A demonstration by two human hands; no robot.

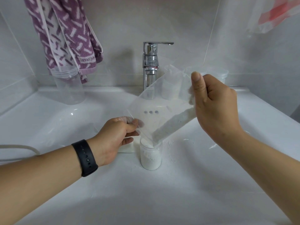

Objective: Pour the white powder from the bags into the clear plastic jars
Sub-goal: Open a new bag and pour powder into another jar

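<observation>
A clear plastic bag (160,101) hangs tilted over a small clear jar (151,157) that stands in the white sink basin. White powder lies along the bag's lower right edge and runs down to the corner at the jar's mouth. The jar is mostly full of white powder. My right hand (214,106) pinches the bag's upper right edge, thumb on the front. My left hand (116,137) pinches the bag's lower left edge, just left of the jar. An empty taller clear jar (69,86) stands on the back left ledge.
A chrome faucet (150,65) rises behind the bag. A purple patterned towel (65,33) hangs at the upper left. More clear containers (222,75) stand at the back right, partly hidden by the bag. Spilled powder dusts the basin around the jar. A white object (128,147) lies under my left hand.
</observation>
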